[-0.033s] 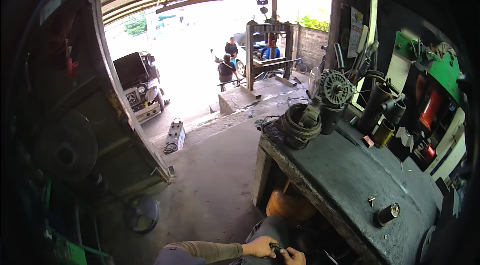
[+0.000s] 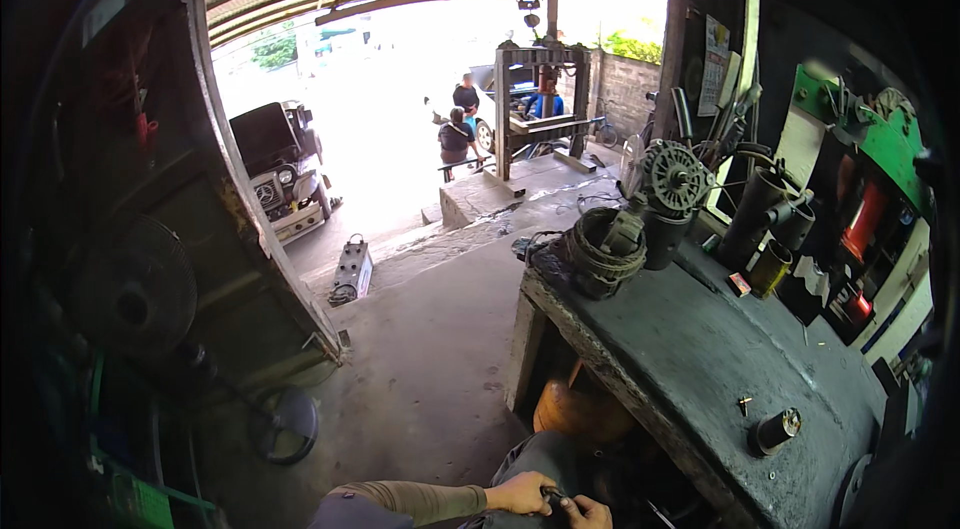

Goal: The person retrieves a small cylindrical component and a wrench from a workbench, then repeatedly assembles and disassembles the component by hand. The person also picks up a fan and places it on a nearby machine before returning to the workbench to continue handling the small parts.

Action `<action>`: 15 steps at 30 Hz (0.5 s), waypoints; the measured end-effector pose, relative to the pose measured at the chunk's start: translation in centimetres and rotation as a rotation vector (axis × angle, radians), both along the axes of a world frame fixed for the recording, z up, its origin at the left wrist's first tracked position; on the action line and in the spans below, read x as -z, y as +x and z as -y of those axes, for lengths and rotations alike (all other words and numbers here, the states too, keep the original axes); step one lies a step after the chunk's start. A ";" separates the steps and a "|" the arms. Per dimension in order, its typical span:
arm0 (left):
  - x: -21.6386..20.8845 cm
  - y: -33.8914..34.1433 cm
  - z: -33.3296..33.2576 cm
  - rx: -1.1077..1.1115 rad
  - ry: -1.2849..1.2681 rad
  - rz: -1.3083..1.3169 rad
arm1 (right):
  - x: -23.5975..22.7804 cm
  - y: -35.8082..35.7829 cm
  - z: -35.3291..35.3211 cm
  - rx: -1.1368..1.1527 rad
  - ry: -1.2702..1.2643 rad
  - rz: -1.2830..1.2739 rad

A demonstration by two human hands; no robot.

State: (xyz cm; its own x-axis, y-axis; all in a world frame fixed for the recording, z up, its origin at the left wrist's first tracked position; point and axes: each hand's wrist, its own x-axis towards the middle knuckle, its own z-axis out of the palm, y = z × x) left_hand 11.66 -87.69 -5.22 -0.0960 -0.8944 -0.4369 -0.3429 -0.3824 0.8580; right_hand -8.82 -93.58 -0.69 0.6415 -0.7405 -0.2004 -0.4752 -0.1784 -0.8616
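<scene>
A small dark metal part (image 2: 553, 499) sits at the lower edge, pinched between the left hand (image 2: 522, 493) and the right hand (image 2: 586, 513), both curled closed on it. Just right rises the grimy grey workbench (image 2: 690, 349), an orange cylinder (image 2: 575, 411) beneath it. A coiled motor stator (image 2: 600, 251) stands at the bench's far end.

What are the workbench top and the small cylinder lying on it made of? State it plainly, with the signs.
Workbench top: looks like concrete or thick steel plate, dull grey-black, stained, with rough chipped edges; the picture leaves it open. Small cylinder: likely metal, with a dark body and a paler, brassy shining end face.
</scene>
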 end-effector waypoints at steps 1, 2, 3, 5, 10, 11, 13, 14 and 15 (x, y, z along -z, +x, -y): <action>0.1 0.2 0.2 0.027 -0.065 0.066 | -0.1 0.0 0.3 -0.018 0.019 -0.037; 0.3 0.2 0.2 0.022 -0.122 0.092 | -0.1 -0.1 0.5 -0.035 0.037 -0.074; 0.4 0.6 0.5 0.018 -0.190 0.130 | -0.1 0.0 0.9 -0.042 0.077 -0.062; 0.7 0.7 0.7 0.017 -0.223 0.172 | 0.0 0.0 1.4 -0.055 0.175 -0.058; 1.5 -0.3 0.2 -0.149 -0.201 0.236 | 0.5 0.3 1.5 -0.028 0.027 -0.061; 1.7 -0.6 0.0 -0.170 -0.215 0.260 | 0.5 0.4 1.4 -0.010 -0.026 -0.099; 1.9 -1.1 -0.4 -0.179 -0.188 0.278 | 0.8 0.4 1.1 0.000 -0.029 -0.136; 1.9 -1.2 -0.5 -0.174 -0.192 0.301 | 0.9 0.4 0.9 0.005 -0.028 -0.159; 1.9 -1.3 -0.6 -0.169 -0.189 0.317 | 1.0 0.4 0.8 0.008 -0.057 -0.175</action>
State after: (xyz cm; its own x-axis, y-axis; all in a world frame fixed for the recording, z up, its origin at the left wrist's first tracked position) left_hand 10.36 -87.09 -7.08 0.1718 -0.9535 -0.2478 -0.5475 -0.3015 0.7806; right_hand -8.45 -94.34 -1.73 0.5943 -0.7589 -0.2661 -0.6187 -0.2201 -0.7542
